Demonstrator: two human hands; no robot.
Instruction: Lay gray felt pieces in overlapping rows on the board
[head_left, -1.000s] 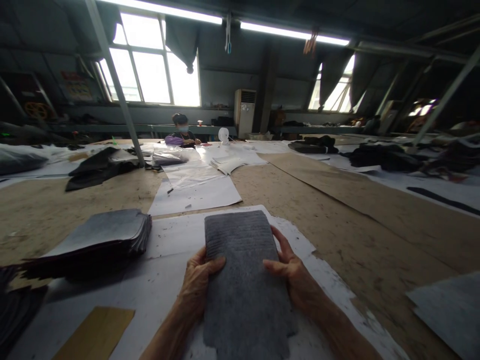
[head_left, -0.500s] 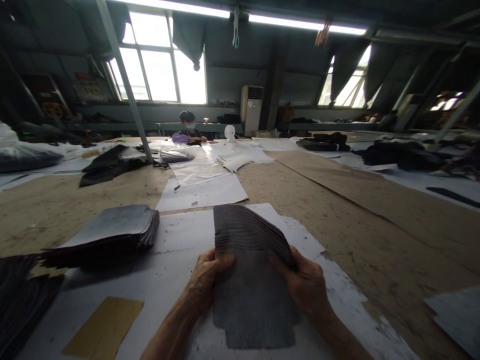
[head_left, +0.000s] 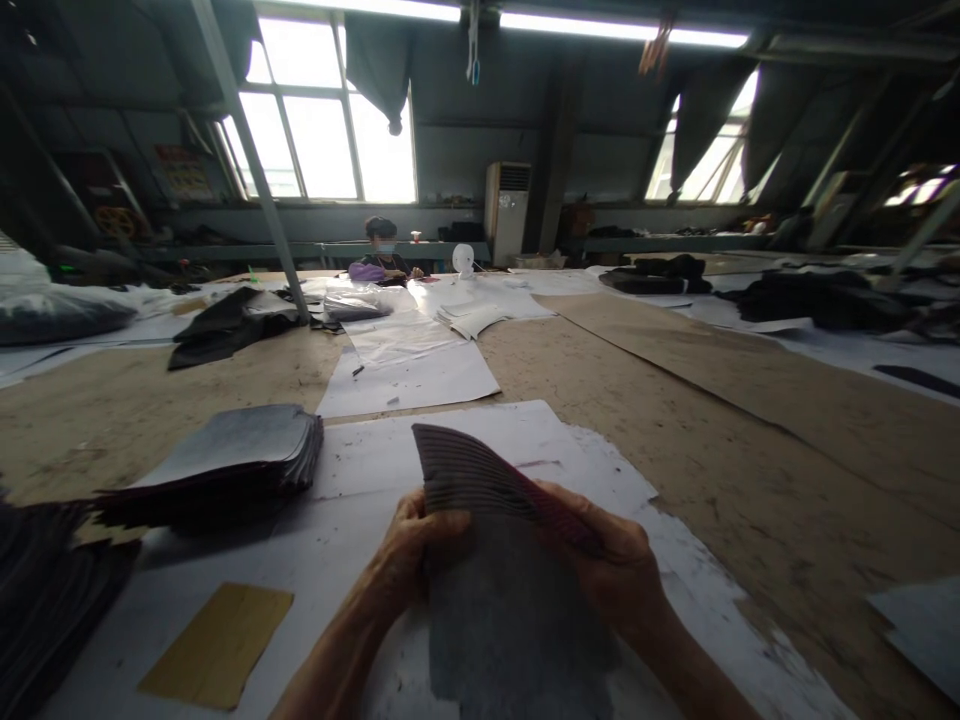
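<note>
A fanned stack of dark grey fabric pieces [head_left: 510, 590] is held between both hands above white paper. My left hand [head_left: 420, 540] grips its left edge, thumb on top. My right hand [head_left: 611, 550] is closed round the right edge, fingers along the bent side, where reddish-purple edges show. The stack's far end is bent up and its layers are spread in steps. To the left lies another pile of grey pieces [head_left: 240, 445], and a yellow-brown card [head_left: 217, 645] rests on the paper nearer me.
More dark layered pieces [head_left: 52, 590] are at the left edge. A grey sheet [head_left: 922, 625] lies at the right. Across the table [head_left: 600, 370] sit a person [head_left: 382, 250], a small white fan [head_left: 463, 260] and dark cloth piles [head_left: 817, 300]. A metal pole [head_left: 259, 170] rises at the left.
The stack's far end has tilted and fanned further, and its reddish edges now show on the right. My right hand's fingers have shifted up along that side. The view has moved slightly.
</note>
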